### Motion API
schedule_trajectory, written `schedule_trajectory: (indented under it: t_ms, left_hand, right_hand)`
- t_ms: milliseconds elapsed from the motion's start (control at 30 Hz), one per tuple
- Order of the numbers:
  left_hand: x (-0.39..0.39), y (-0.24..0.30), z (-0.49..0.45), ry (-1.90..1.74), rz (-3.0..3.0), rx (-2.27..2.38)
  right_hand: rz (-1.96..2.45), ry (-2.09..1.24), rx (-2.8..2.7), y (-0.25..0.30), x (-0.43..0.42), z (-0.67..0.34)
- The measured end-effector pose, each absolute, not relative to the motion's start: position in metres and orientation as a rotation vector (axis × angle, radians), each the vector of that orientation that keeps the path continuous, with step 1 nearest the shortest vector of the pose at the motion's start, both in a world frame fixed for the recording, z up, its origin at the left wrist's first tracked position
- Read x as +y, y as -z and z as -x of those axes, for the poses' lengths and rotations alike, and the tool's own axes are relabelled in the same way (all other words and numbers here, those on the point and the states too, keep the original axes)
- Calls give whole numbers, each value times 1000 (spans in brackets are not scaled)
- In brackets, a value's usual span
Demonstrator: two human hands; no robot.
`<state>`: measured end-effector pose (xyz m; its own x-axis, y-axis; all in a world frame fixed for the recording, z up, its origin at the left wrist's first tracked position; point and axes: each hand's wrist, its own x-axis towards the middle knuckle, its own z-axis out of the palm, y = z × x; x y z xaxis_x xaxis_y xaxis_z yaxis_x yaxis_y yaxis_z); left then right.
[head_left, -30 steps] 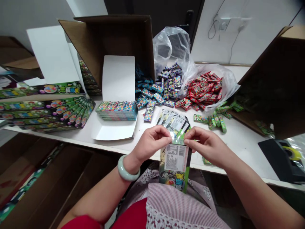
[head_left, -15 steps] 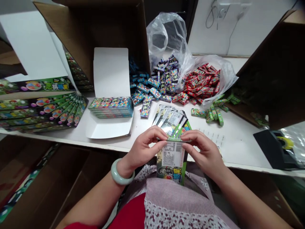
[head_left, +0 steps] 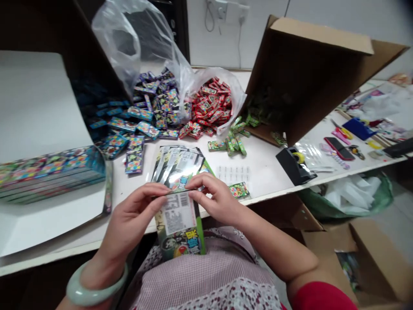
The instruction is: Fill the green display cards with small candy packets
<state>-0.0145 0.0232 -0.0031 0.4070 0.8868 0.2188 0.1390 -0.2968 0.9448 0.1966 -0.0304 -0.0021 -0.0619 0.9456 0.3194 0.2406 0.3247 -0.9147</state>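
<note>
Green printed cardboard sleeve point(head_left: 180, 226) upright at lap. Left hand point(head_left: 130, 221) and right hand point(head_left: 214, 200) pinch its top edge from either side.

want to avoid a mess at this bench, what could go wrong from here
The left hand and right hand pinch only the top edge of the green packet, whose lower end leans on the apron, off the table; a slip could drop it to the floor. The small green pack lies near the table edge beside the right hand, so a wrist brush might knock it off. The fanned flat packets just behind the hands could scatter likewise.
</note>
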Motion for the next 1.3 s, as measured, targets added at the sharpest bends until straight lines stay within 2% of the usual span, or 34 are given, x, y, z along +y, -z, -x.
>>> schedule_trajectory:
  t_ms: [100, 200, 367, 867, 1133, 1300]
  left_hand:
    - [30, 12, 12, -990, -1674, 974]
    - [34, 16, 10, -991, -1649, 987]
    - [34, 15, 4, -976, -1623, 1008]
    - [34, 17, 0, -983, -1666, 918]
    - [33, 17, 3, -999, -1661, 936]
    - [29, 11, -8, -1014, -1688, 853]
  right_hand:
    - [1354, -833, -1450, 19, -24, -252]
    - [1906, -437, -1313, 44, -25, -324]
    - [2136, -367, -1343, 73, -30, -383]
    - [2203, -139, -1621, 74, -50, -363]
    - [2154, -317, -1524, 73, -47, -371]
    - [1961, -410, -1399, 27, -52, -352]
